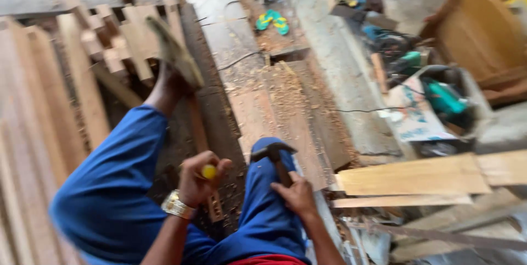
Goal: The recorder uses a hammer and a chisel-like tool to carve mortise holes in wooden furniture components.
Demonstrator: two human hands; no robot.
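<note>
Stacked planks (60,95) fill the left side, more boards (411,176) lie to the right, and a sawdust-strewn slab (280,111) runs up the middle of the floor, past a pair of green sandals (273,21) and some power tools (444,99) (all rather blurred). The person sits in blue trousers (115,188), one leg stretched out among the planks. The right hand (299,194) has its fingers grasping a hammer (276,158) against the knee, while the left hand (198,180), a gold watch (175,205) at the wrist, is clenched around a yellow-tipped handle (208,172).
</note>
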